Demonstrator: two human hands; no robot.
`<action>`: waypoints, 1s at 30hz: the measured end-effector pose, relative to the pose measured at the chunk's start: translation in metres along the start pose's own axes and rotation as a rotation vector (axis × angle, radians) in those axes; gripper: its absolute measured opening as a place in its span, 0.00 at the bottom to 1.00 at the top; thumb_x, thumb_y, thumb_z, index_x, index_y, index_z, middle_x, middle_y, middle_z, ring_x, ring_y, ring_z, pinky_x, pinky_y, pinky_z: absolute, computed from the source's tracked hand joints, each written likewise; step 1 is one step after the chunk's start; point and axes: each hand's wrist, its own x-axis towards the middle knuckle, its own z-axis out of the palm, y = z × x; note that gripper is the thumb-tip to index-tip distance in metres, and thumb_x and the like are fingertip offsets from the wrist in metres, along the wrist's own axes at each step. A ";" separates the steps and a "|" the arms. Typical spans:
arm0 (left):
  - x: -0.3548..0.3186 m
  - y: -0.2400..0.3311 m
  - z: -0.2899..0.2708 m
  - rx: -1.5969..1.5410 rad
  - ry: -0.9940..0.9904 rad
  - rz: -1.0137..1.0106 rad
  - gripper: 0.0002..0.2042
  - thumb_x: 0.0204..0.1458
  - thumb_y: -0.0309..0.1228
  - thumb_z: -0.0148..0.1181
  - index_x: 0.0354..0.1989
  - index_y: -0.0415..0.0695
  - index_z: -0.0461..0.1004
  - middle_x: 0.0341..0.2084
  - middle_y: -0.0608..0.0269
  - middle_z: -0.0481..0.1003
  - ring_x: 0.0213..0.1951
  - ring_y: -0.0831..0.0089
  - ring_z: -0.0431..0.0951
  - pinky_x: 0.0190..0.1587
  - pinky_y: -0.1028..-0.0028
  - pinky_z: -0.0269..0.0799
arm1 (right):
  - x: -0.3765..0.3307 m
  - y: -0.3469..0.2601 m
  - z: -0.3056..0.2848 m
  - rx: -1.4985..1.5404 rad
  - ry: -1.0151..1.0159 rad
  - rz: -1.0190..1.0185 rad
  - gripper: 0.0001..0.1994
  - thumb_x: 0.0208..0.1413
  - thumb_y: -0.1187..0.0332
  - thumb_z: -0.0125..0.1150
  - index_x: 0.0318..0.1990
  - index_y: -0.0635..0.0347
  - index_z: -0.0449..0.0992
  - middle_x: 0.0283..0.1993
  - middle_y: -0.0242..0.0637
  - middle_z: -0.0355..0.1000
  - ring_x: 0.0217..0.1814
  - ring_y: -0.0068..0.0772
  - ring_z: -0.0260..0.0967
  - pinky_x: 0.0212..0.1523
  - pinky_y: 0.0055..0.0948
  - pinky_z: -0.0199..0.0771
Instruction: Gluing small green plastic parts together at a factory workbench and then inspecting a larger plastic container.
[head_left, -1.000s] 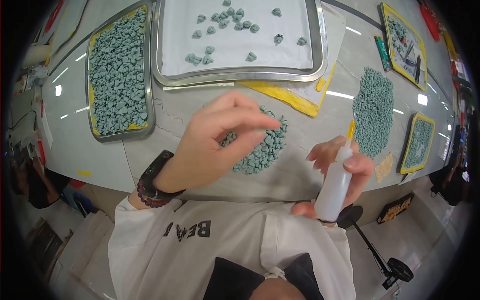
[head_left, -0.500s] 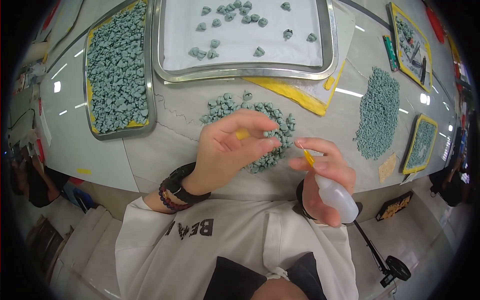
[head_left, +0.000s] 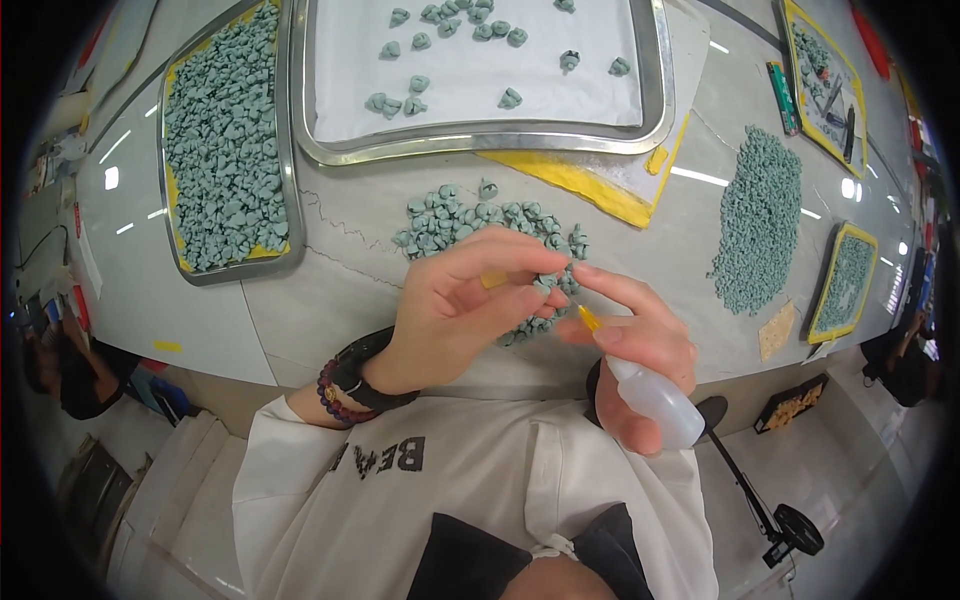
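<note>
A white bottle (head_left: pixel 662 405) was gripped in the right hand (head_left: pixel 648 348), its yellow tip (head_left: pixel 589 317) held near a grey-green piece (head_left: pixel 545 283) pinched by finger and thumb of the left hand (head_left: pixel 450 310), before a loose pile (head_left: pixel 440 218) and a metal tray (head_left: pixel 400 150).

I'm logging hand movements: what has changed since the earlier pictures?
The right hand moved left and the left hand slightly right, bringing them close together. The squeeze bottle tipped from nearly upright; its yellow tip now points toward the small green piece that the left hand pinches. The bottle stayed in the right hand; the loose green pieces on the lined tray lie as before.
</note>
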 end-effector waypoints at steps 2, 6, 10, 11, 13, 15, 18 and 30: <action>-0.001 -0.004 -0.002 -0.044 -0.036 0.014 0.14 0.55 0.15 0.50 0.50 0.34 0.69 0.47 0.53 0.68 0.43 0.68 0.76 0.45 0.72 0.77 | 0.001 0.002 0.001 0.003 0.038 -0.011 0.36 0.57 0.32 0.41 0.42 0.63 0.72 0.29 0.42 0.78 0.48 0.57 0.75 0.36 0.43 0.76; 0.000 -0.003 0.000 -0.061 -0.033 0.005 0.13 0.53 0.14 0.51 0.48 0.34 0.69 0.46 0.53 0.68 0.43 0.68 0.76 0.44 0.72 0.77 | 0.000 0.003 0.000 -0.004 0.008 -0.020 0.34 0.59 0.34 0.41 0.41 0.63 0.73 0.30 0.41 0.78 0.47 0.55 0.76 0.36 0.43 0.76; 0.001 -0.007 -0.002 -0.098 -0.040 0.024 0.14 0.54 0.14 0.52 0.49 0.34 0.70 0.46 0.55 0.69 0.45 0.70 0.76 0.47 0.73 0.76 | 0.000 0.002 0.000 -0.013 0.015 0.003 0.32 0.60 0.37 0.41 0.41 0.63 0.73 0.29 0.40 0.78 0.46 0.54 0.76 0.36 0.42 0.76; 0.001 -0.008 -0.002 -0.150 -0.049 0.040 0.14 0.54 0.13 0.53 0.49 0.34 0.70 0.46 0.57 0.70 0.46 0.71 0.77 0.50 0.73 0.75 | 0.000 0.001 0.001 -0.013 0.015 0.003 0.32 0.60 0.37 0.41 0.41 0.63 0.73 0.29 0.40 0.78 0.46 0.54 0.76 0.36 0.42 0.76; 0.000 -0.007 -0.002 -0.146 -0.046 0.030 0.14 0.54 0.13 0.53 0.49 0.34 0.70 0.45 0.57 0.70 0.46 0.72 0.77 0.50 0.73 0.75 | 0.000 0.001 0.001 -0.028 0.013 0.023 0.32 0.61 0.37 0.42 0.41 0.63 0.73 0.29 0.40 0.77 0.46 0.53 0.76 0.36 0.42 0.76; 0.001 -0.006 -0.002 -0.143 -0.044 0.020 0.14 0.54 0.13 0.53 0.49 0.34 0.71 0.45 0.57 0.71 0.46 0.72 0.76 0.49 0.74 0.75 | 0.001 0.001 0.001 -0.029 0.017 0.021 0.31 0.61 0.38 0.42 0.41 0.63 0.73 0.29 0.40 0.77 0.46 0.53 0.76 0.36 0.42 0.76; 0.001 -0.007 -0.001 -0.134 -0.042 0.030 0.14 0.54 0.13 0.54 0.49 0.35 0.71 0.45 0.57 0.71 0.46 0.71 0.77 0.47 0.75 0.75 | 0.001 0.001 0.001 -0.027 0.025 0.023 0.31 0.61 0.38 0.43 0.41 0.63 0.73 0.30 0.40 0.77 0.45 0.53 0.76 0.36 0.41 0.76; 0.000 -0.002 0.000 -0.038 -0.027 -0.005 0.13 0.54 0.16 0.53 0.48 0.35 0.68 0.44 0.55 0.68 0.41 0.70 0.74 0.42 0.72 0.76 | 0.000 -0.005 0.001 0.044 0.032 0.110 0.30 0.62 0.40 0.43 0.41 0.64 0.73 0.29 0.41 0.77 0.45 0.55 0.76 0.36 0.43 0.76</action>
